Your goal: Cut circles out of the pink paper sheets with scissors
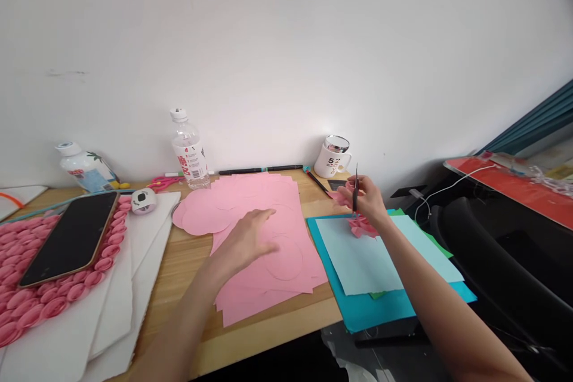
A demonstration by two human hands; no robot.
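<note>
My left hand point(253, 233) hovers over a stack of pink paper sheets point(250, 304), fingers apart and holding nothing. Circle outlines are drawn on the top sheet. Several cut pink circles point(201, 212) overlap the stack's left side. On the right, my right hand point(369, 197) is closed on a pair of scissors point(356, 188), a blade pointing up. A crumpled pink paper scrap point(342, 196) shows at its fingers; whether it is gripped is hard to see. Below the hand, more pink scraps point(362, 227) lie on a light blue sheet point(353, 262).
A phone point(71, 239) rests on rolled pink paper pieces point(80, 289) at left. Along the wall stand a clear bottle point(190, 152), a white bottle point(87, 168) and a mug point(332, 158). Black pens point(242, 171) lie behind the paper. A black chair point(483, 250) is at right.
</note>
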